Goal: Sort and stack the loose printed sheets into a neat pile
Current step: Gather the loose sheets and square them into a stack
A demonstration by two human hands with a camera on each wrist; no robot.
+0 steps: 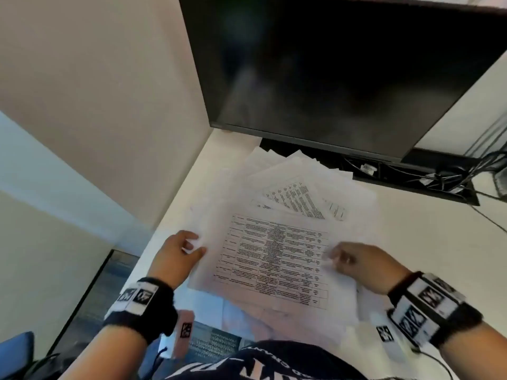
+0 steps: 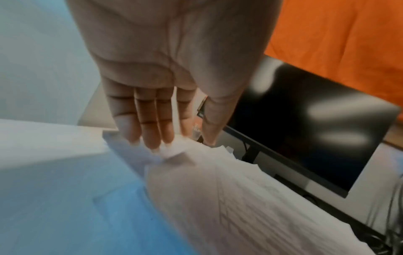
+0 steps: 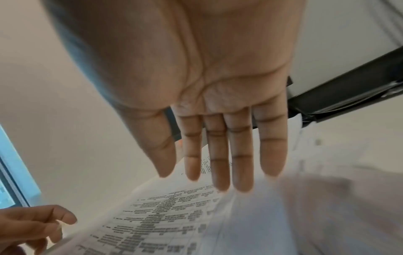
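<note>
Two hands flank top sheet (image 1: 274, 259) | left hand (image 1: 178, 253) pinches its left edge | right hand (image 1: 356, 260) fingers straight, touching | risk: fanned sheets (image 1: 296, 193) beyond slide off-square on worktop (image 1: 411, 242)

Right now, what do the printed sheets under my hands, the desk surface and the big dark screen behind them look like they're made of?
White printed sheets with black tables: thin matt office paper; the edges curl and fan, and light shows through.
Pale cream desk surface: smooth, dull, probably laminate; no grain visible.
Black flat monitor screen: glossy glass or plastic panel, judging by the soft reflections, in a thin dark, probably plastic, frame.
</note>
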